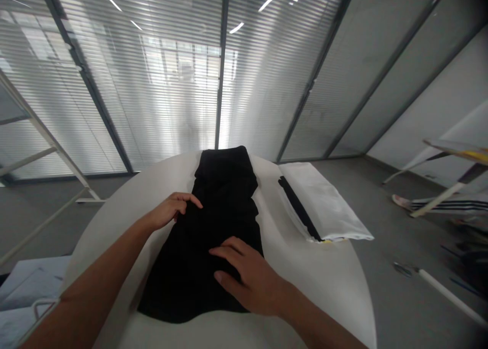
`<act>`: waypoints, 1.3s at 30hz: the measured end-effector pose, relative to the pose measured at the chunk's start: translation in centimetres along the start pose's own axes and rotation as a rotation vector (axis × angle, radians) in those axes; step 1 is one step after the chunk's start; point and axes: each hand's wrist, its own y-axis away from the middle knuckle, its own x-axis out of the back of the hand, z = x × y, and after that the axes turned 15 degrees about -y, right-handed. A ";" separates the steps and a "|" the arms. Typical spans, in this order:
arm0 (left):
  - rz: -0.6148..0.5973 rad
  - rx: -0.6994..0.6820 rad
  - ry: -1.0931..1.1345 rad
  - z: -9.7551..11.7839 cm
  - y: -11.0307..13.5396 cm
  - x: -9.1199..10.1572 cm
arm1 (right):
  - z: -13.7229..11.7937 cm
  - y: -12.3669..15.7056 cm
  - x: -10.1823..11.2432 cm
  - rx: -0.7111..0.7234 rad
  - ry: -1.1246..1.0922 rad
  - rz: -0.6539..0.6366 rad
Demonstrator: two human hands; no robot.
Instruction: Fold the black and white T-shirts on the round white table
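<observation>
A black garment point(213, 222) lies stretched out on the round white table point(316, 278), its wider, flared end towards me and its narrower end at the far edge. Its exact kind is hard to make out. My left hand point(170, 210) rests at the garment's left edge, the index finger stretched over the cloth and the other fingers bent beneath. Lower down and to the right, my right hand point(253, 278) lies on the cloth with thumb and fingers apart. Neither hand visibly grips the fabric.
On the table's right side sits a folded white sheet or bag point(320, 201) with a black strip point(301, 209) along it. A white metal frame point(49, 140) stands at left, above papers point(34, 278). At right, a person's striped trouser leg point(450, 205) shows beneath another table point(457, 150).
</observation>
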 end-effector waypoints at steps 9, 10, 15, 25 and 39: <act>-0.368 0.217 -0.146 -1.0 0.3 0.7 | 1.8 -0.4 -1.1 -0.222 0.400 -0.048; -0.342 0.211 -0.149 -0.7 0.3 0.5 | 2.0 -0.5 -1.2 -0.214 0.378 -0.083; 0.026 0.137 -0.174 -0.1 -0.4 -1.2 | 1.6 -0.5 -0.3 -0.089 0.216 -0.219; 0.182 0.023 -0.043 -1.3 -1.5 -1.9 | 1.6 0.0 0.5 0.050 -0.006 -0.364; 0.247 0.092 -0.134 -1.4 -1.9 -2.6 | 2.0 0.0 0.3 0.052 -0.070 -0.368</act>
